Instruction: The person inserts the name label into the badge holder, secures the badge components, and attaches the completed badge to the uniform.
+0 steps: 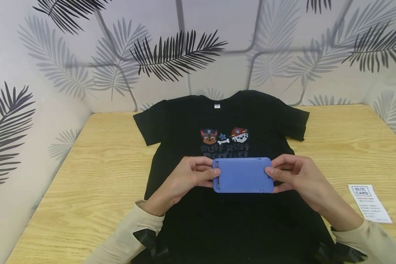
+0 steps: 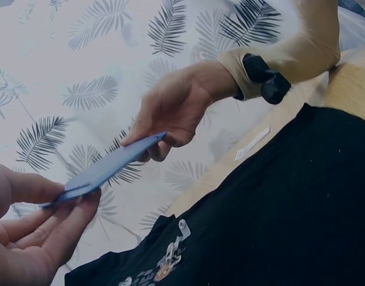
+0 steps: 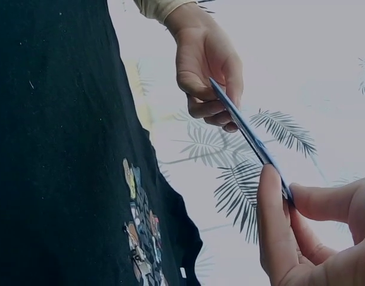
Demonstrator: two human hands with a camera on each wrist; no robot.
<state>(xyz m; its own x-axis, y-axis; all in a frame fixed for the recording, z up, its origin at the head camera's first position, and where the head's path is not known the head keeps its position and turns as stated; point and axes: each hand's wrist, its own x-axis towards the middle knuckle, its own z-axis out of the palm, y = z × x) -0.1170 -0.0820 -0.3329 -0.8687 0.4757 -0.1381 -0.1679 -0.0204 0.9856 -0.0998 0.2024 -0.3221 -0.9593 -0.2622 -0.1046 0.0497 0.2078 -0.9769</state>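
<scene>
Both hands hold a flat blue plastic card holder point(image 1: 242, 175) up above a black T-shirt point(image 1: 237, 227). My left hand point(image 1: 193, 174) pinches its left end, thumb on the near face beside a long slot, fingers behind. At the opposite end my right hand point(image 1: 295, 176) pinches it the same way, thumb by a small notch. In the left wrist view the holder point(image 2: 111, 164) shows as a thin, slanted slab stretched between the two hands. Two cartoon dogs and lettering are printed on the shirt's chest, and the holder overlaps the lower lettering in the head view.
The T-shirt lies spread over a wood-grain table point(image 1: 95, 165), collar at the far side. To the right of the shirt rests a white paper slip point(image 1: 369, 203) reading "ID/IC CARD". Behind the table hangs a leaf-patterned backdrop point(image 1: 217, 29).
</scene>
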